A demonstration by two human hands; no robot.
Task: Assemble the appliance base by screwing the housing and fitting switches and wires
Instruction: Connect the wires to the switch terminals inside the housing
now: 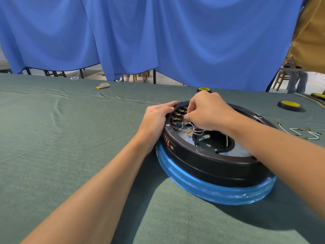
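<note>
A round black appliance base (211,161) with a blue film-wrapped rim (207,191) lies on the green cloth. A row of black switches with brass terminals (177,115) lines its far left inner edge. My left hand (156,118) rests on the outside of the housing by the switches, fingers laid along the rim. My right hand (205,111) reaches over the opening and pinches a white wire's brass connector at the terminals. White wires (195,132) trail from there into the central hole.
Loose white wires with brass ends (299,132) lie right of the base. Two black-and-yellow tape rolls (289,105) (204,89) sit behind it. A small yellow-white item (103,85) lies far left. A blue curtain (158,36) hangs beyond the table (61,138).
</note>
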